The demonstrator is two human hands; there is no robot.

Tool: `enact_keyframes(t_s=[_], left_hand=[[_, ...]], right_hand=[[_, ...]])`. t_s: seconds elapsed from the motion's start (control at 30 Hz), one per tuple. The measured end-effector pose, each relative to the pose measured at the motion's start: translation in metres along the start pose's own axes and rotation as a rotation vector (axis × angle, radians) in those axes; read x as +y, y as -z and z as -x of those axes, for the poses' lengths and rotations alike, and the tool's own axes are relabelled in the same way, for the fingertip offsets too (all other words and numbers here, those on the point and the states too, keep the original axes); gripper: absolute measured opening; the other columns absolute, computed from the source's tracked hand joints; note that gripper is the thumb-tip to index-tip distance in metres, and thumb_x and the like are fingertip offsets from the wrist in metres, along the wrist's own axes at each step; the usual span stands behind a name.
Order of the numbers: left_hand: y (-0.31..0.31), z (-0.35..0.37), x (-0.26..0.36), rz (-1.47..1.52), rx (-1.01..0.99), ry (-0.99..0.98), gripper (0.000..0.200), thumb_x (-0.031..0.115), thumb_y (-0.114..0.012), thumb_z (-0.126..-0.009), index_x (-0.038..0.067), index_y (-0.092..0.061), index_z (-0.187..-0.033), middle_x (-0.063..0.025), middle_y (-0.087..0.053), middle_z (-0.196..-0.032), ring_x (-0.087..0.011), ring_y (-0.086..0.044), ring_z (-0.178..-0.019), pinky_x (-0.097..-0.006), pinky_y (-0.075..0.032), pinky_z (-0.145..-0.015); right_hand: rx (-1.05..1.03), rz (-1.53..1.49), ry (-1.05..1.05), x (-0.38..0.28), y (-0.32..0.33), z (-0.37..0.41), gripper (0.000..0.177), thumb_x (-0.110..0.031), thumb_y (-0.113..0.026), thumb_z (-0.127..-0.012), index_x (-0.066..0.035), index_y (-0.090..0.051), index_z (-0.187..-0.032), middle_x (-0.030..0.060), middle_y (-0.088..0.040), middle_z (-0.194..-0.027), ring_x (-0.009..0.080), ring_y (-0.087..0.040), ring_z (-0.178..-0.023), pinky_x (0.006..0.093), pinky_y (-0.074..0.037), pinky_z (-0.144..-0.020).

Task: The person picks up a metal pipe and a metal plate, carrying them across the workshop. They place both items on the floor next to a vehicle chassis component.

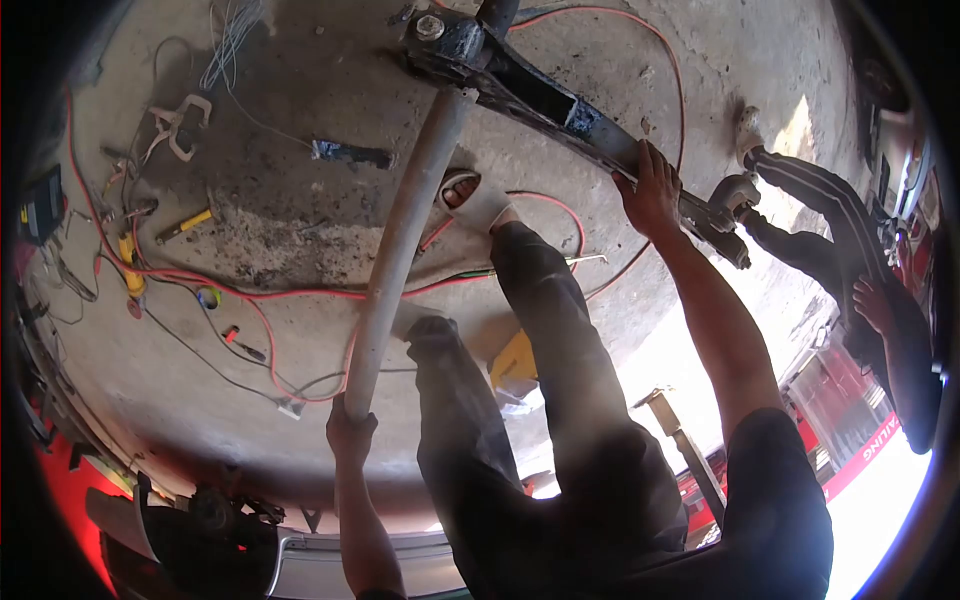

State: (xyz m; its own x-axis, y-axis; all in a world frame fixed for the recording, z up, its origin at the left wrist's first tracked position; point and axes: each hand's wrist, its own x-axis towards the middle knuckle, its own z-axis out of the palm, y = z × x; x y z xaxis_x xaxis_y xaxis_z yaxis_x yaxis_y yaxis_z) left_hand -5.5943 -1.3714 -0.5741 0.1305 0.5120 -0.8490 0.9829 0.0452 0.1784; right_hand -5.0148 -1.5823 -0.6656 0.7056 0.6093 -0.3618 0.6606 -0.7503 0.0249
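My left hand point(351, 434) is closed round the lower end of a long grey metal pipe point(405, 240). The pipe slants up to a dark steel arm point(600, 130), meeting it just under a block with a large bolt head point(429, 27). My right hand point(654, 192) grips the steel arm near its right part, fingers laid over its upper edge. Past that hand, the arm ends in a metal joint piece point(722, 235). Below the arm, my sandalled foot point(475, 198) stands on the concrete floor.
Red hoses point(300, 293) and cables cross the floor. At left lie a locking clamp point(178, 127), a yellow-handled tool point(186, 226), a yellow power tool point(130, 265) and coiled wire point(232, 40). Another person point(850, 220) stands at right. A yellow object point(515, 362) sits behind my legs.
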Motion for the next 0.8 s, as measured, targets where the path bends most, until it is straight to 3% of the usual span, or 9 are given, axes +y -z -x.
enact_keyframes(t_s=[0.3, 0.4, 0.8], left_hand=[[-0.006, -0.009, -0.007, 0.023, 0.006, -0.045, 0.053, 0.009, -0.072, -0.064, 0.003, -0.056, -0.115, -0.0187, -0.066, -0.088, -0.0358, -0.065, -0.079, -0.0433, -0.051, -0.075], [-0.003, -0.013, -0.006, 0.052, -0.088, 0.001, 0.053, 0.013, -0.073, -0.066, 0.007, -0.055, -0.116, -0.0192, -0.067, -0.096, -0.0407, -0.066, -0.09, -0.0484, -0.05, -0.078], [0.001, -0.017, -0.003, 0.083, -0.129, -0.006, 0.053, 0.014, -0.072, -0.066, 0.006, -0.055, -0.115, -0.0209, -0.068, -0.096, -0.0428, -0.066, -0.09, -0.0489, -0.051, -0.077]], right_hand=[[0.013, 0.031, -0.014, -0.001, 0.0, -0.001, 0.07, -0.04, -0.059, -0.095, -0.003, -0.034, -0.149, 0.0184, -0.044, -0.147, 0.035, -0.041, -0.137, 0.0523, -0.028, -0.114], [0.034, 0.043, 0.008, 0.001, -0.003, -0.002, 0.068, -0.04, -0.06, -0.095, -0.003, -0.037, -0.148, 0.0183, -0.045, -0.146, 0.0344, -0.042, -0.136, 0.0509, -0.03, -0.113], [0.071, 0.062, 0.025, -0.001, -0.005, -0.002, 0.068, -0.034, -0.065, -0.093, -0.003, -0.039, -0.147, 0.0178, -0.048, -0.142, 0.0355, -0.047, -0.13, 0.0493, -0.034, -0.108]])
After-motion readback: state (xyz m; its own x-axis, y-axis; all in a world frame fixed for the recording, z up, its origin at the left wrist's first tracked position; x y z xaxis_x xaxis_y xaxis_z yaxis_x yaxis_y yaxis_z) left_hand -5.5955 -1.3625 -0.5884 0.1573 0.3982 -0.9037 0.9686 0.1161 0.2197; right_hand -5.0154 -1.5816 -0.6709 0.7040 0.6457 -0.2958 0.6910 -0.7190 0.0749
